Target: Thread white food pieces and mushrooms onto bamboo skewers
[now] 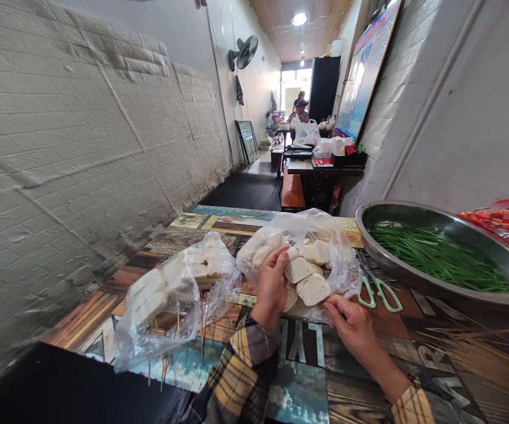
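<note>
A clear plastic bag (338, 259) of white, chunky food pieces (312, 288) lies on the patterned table (307, 377) in front of me. My left hand (272, 287) is inside the bag's mouth, fingers closed on a white piece (297, 270). My right hand (350, 325) pinches the bag's near edge by the lowest piece. To the left lies a second clear bag (166, 306) with white pieces threaded on wooden skewers, their sticks poking out toward me.
A large metal bowl (492, 288) of green chives stands at the right, green-handled scissors (380, 291) beside it. Loose bamboo skewers (479, 350) lie at the right front. A brick wall runs along the left. Far down the corridor are tables and a person (300, 109).
</note>
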`<state>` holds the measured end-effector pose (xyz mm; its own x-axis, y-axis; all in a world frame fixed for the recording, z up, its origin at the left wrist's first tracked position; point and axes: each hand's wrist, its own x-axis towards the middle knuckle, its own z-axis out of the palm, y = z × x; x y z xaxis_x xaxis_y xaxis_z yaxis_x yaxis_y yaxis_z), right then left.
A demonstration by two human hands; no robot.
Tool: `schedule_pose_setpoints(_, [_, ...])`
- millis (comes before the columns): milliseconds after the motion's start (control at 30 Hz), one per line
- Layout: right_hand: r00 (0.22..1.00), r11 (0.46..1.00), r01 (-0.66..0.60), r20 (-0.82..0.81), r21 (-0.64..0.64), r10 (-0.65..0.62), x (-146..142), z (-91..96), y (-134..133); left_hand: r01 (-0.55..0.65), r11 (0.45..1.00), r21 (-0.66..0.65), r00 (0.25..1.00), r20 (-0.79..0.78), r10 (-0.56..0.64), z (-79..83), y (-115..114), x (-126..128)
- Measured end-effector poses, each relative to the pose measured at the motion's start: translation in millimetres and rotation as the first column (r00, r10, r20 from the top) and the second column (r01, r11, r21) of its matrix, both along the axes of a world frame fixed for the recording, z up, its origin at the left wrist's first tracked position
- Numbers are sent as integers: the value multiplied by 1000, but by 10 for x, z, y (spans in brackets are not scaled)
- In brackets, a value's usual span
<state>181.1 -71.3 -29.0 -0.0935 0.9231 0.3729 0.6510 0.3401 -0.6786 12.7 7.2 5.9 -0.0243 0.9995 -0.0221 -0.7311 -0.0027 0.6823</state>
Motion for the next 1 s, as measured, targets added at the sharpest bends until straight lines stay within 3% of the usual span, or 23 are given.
schedule_pose_setpoints(467, [1000, 1000, 11, -5, 24, -11, -4, 2, -8, 30, 999, -14, 999, 41, -30, -6, -5, 10])
schedule_pose_setpoints(1000, [1000, 1000, 28, -3, 13, -28, 2, 4, -20, 12, 1000, -1, 1000, -21, -12, -11, -31, 22])
